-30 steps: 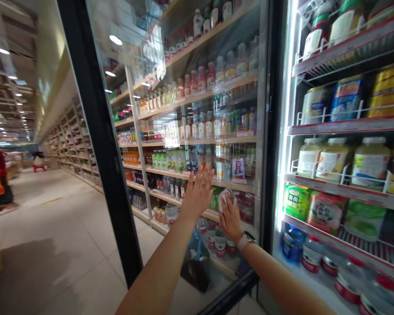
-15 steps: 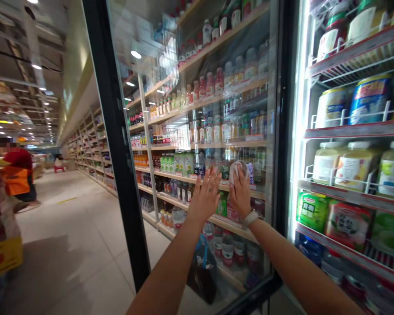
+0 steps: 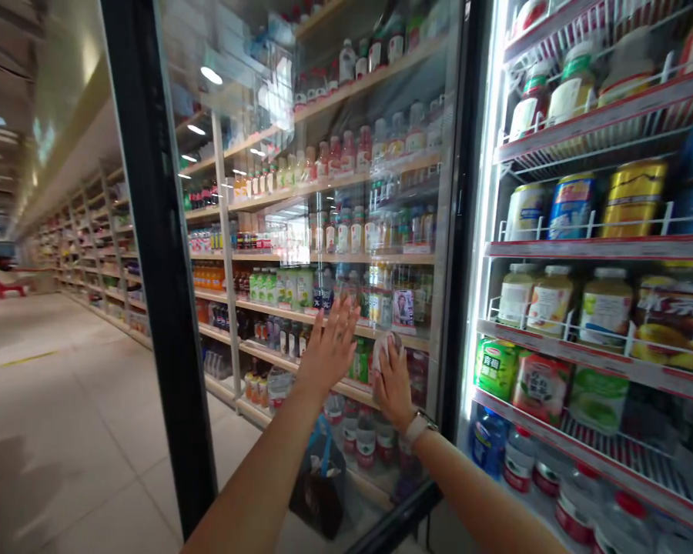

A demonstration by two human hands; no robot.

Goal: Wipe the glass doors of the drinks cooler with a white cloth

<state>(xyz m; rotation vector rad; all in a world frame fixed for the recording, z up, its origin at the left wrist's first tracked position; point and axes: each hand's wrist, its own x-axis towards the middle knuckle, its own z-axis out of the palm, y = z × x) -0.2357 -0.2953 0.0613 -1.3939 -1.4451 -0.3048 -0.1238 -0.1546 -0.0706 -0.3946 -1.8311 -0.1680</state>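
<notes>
My left hand point(image 3: 326, 350) lies flat against the glass door point(image 3: 329, 192) of a lit drinks cooler, fingers spread and holding nothing. My right hand point(image 3: 393, 388) presses a crumpled white cloth point(image 3: 386, 346) to the same pane, just to the right of my left hand. A wristwatch point(image 3: 419, 427) with a pale strap sits on my right wrist. Bottled drinks on shelves show behind the glass, partly mixed with reflections.
The black door frame point(image 3: 155, 231) runs along the left of the glass. At right, an open cooler section holds jars, cans and bottles on wire-fronted shelves point(image 3: 600, 338). A dark bag with blue straps point(image 3: 320, 485) shows low behind the glass. A tiled aisle point(image 3: 63, 400) lies at left.
The cloth and both hands rose on the glass, then came back down. The view has swung right, and the person in the orange vest has left the frame.
</notes>
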